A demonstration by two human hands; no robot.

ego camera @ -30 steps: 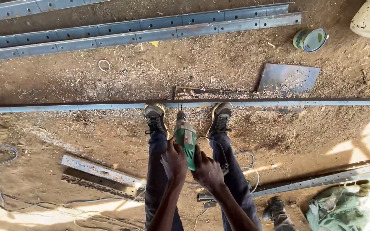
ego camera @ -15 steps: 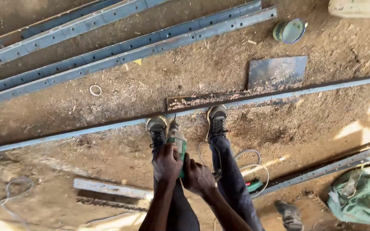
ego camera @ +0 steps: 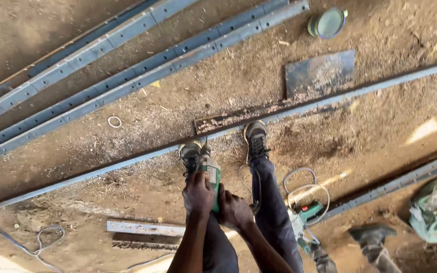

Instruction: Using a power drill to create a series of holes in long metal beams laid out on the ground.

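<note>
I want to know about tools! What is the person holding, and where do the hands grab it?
Both hands grip a green power drill pointing down. The left hand wraps its body; the right hand holds the rear, probably the handle, which is hidden.

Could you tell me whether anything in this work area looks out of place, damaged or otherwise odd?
Yes: a second power tool lies loose on the dirt by the person's right leg, its cable looping near the shoes. A dark, rough-edged metal strip lies against the long steel rail. Both hands, left and right, grip the green power tool.

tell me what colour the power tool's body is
Green power tool, seen in the head view.
</note>
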